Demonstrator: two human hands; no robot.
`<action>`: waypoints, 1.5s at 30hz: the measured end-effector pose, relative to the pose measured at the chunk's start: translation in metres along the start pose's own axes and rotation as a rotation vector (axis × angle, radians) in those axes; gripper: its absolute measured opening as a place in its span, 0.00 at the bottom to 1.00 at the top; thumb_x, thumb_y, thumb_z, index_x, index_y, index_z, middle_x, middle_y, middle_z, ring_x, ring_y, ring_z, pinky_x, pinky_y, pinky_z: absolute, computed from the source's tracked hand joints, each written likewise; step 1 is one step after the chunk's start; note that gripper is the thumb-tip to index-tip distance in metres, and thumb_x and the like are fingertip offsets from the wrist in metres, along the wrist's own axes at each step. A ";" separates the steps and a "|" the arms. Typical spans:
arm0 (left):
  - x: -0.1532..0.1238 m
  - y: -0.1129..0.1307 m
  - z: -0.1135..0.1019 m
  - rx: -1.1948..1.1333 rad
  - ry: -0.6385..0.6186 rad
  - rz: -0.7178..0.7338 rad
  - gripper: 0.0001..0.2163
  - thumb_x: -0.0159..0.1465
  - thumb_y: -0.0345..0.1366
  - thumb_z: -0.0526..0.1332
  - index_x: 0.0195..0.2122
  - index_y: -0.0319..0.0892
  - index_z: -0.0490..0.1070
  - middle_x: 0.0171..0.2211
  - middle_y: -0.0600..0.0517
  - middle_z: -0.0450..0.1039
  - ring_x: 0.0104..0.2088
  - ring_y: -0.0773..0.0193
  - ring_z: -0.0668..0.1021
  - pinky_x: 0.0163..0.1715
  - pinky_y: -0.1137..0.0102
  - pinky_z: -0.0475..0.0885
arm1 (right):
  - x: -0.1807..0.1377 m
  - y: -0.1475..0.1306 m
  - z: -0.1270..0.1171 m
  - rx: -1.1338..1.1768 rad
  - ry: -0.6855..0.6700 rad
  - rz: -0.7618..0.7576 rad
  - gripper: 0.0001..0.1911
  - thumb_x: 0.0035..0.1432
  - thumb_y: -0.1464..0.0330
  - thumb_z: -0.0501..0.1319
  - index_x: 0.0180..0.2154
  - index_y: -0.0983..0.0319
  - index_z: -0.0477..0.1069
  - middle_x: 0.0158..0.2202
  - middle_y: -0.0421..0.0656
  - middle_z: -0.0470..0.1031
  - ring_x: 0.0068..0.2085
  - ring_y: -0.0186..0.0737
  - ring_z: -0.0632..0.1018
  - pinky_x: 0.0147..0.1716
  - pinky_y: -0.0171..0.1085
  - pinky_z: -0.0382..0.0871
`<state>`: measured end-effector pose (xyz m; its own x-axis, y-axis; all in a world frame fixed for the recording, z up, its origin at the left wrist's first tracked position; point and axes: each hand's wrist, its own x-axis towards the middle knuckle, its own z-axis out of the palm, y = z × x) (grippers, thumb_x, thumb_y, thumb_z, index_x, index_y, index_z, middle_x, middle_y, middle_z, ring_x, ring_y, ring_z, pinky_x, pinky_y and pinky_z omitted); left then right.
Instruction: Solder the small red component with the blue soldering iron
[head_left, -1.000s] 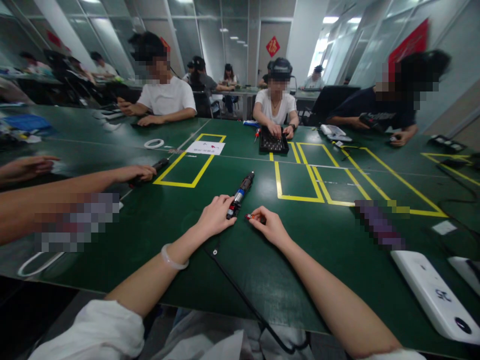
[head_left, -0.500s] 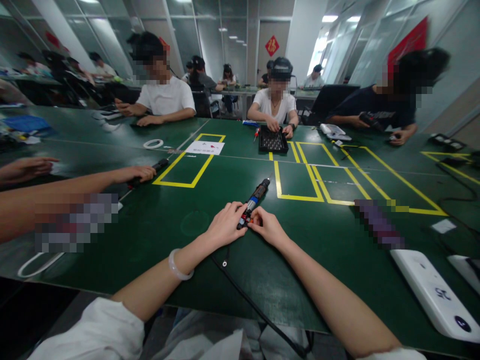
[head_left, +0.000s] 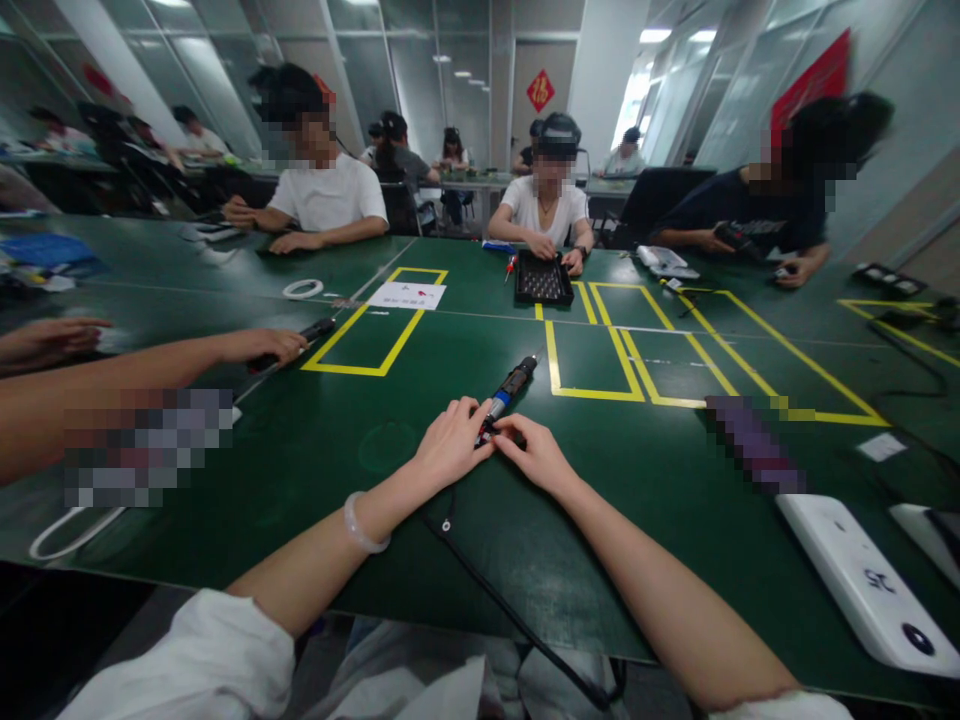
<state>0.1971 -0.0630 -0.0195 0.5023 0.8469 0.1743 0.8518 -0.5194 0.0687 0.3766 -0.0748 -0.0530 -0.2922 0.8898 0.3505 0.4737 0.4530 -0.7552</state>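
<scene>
An electric screwdriver (head_left: 515,378) lies on the green table (head_left: 315,470), its thin bit pointing away from me and slightly right. My left hand (head_left: 454,445) rests over the tool's rear half from the left, with its fingers curled round the body. From the right, my right hand (head_left: 538,455) has its thumb and fingers pinched at the rear end, close to my left thumb. Both hands hide most of that end. A black cable (head_left: 502,610) runs under my left wrist and over the table's near edge.
Yellow tape rectangles (head_left: 592,394) mark the table ahead. To the right lie a white power bank (head_left: 862,580) and a blurred phone-like object (head_left: 754,445). A co-worker's arm (head_left: 165,360) reaches in from the left. Across the table, a person handles a black tray (head_left: 544,298).
My right fingers have shifted slightly inward over the screwdriver's rear end, covering more of its red part. My left hand keeps its place on the body.
</scene>
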 end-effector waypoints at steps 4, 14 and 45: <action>0.003 -0.015 -0.001 0.041 -0.011 -0.023 0.27 0.63 0.45 0.57 0.62 0.46 0.54 0.50 0.44 0.63 0.47 0.54 0.68 0.42 0.64 0.68 | -0.001 0.003 -0.001 -0.010 -0.010 0.013 0.07 0.61 0.69 0.58 0.41 0.62 0.72 0.33 0.41 0.75 0.34 0.36 0.74 0.36 0.35 0.66; 0.010 -0.131 -0.001 0.109 -0.088 -0.385 0.29 0.63 0.50 0.54 0.62 0.44 0.55 0.54 0.40 0.60 0.53 0.47 0.66 0.47 0.59 0.67 | -0.001 0.006 -0.004 -0.064 -0.033 -0.016 0.05 0.61 0.70 0.58 0.35 0.61 0.72 0.33 0.42 0.75 0.35 0.37 0.74 0.37 0.35 0.65; 0.009 -0.119 -0.009 -0.745 0.060 -0.172 0.19 0.63 0.46 0.55 0.50 0.42 0.70 0.40 0.48 0.76 0.40 0.60 0.77 0.42 0.66 0.69 | 0.002 0.007 0.001 -0.074 -0.071 -0.016 0.12 0.64 0.67 0.55 0.27 0.62 0.67 0.27 0.39 0.70 0.30 0.35 0.71 0.32 0.33 0.61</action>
<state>0.0992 0.0049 -0.0175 0.3446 0.9263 0.1527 0.5810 -0.3382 0.7403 0.3790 -0.0702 -0.0583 -0.3575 0.8773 0.3201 0.5277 0.4726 -0.7058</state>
